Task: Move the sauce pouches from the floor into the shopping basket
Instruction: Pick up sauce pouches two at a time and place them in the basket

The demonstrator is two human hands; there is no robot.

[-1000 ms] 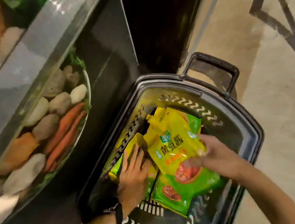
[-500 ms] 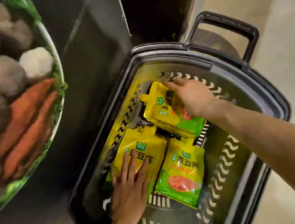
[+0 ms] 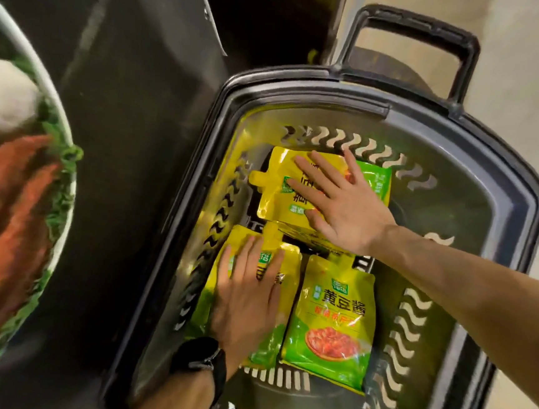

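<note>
We see three yellow-and-green sauce pouches lying flat on the bottom of a dark shopping basket [image 3: 520,226]. The far pouch [image 3: 273,201] lies sideways at the basket's far end, its spout pointing left. A flat edge shows just beneath its near side, though we cannot tell what it belongs to. Two more pouches lie side by side nearer to us, with their spouts pointing away. These are the left pouch [image 3: 270,344] and the right pouch [image 3: 330,317], whose front shows large Chinese characters above a picture of reddish sauce in a bowl.

The right hand [image 3: 343,204] rests palm down on the far pouch, fingers straight and spread, gripping nothing. The left hand [image 3: 247,297] rests palm down on the left pouch, fingers straight and fairly close together, also gripping nothing. It covers much of that pouch's upper half. A black watch [image 3: 205,365] sits on the left wrist. Both forearms are bare, and the right one reaches in over the basket's right rim.

The basket's walls are cut with rows of wavy slots, and a black loop handle [image 3: 417,25] rises beyond its far end. The basket stands on a pale beige floor [image 3: 515,95]. To its left is a dark glossy panel [image 3: 122,126]. At the far left edge we see a blurred round dish [image 3: 65,219] with orange carrots and green leaves. We cannot tell whether it is real or printed.
</note>
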